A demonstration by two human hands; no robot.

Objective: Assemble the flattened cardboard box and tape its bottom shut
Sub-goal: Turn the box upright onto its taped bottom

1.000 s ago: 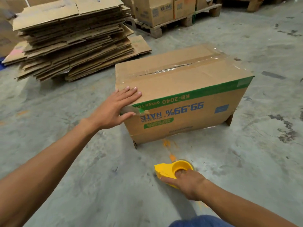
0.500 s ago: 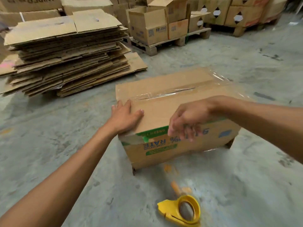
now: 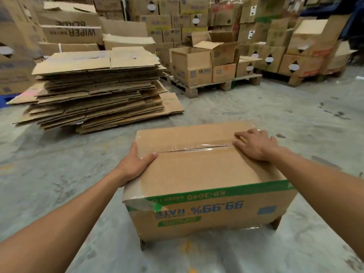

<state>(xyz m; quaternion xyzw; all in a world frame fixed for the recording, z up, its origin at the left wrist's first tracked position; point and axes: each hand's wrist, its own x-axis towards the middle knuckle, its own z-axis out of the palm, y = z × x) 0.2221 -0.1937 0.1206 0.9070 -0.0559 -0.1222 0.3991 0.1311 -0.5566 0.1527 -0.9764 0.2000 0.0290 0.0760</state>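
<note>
An assembled cardboard box [image 3: 197, 174] stands upside down on the concrete floor, its print inverted and a green band along its near edge. Clear tape [image 3: 197, 147] runs along the centre seam of its upward face. My left hand [image 3: 136, 164] grips the box's left edge, thumb on top and fingers down the side. My right hand [image 3: 254, 143] lies on the top face at the right end of the tape seam, fingers fairly straight. The tape dispenser is out of view.
A tall stack of flattened cardboard boxes [image 3: 94, 89] lies on the floor at the left rear. Wooden pallets [image 3: 206, 87] carrying cartons stand behind the box, and walls of stacked cartons [image 3: 197, 20] fill the background. Bare concrete floor [image 3: 295, 119] surrounds the box.
My right hand left the yellow tape dispenser on the floor and came onto the box's top right. My left hand slid to grip the left edge. The view tilted up.
</note>
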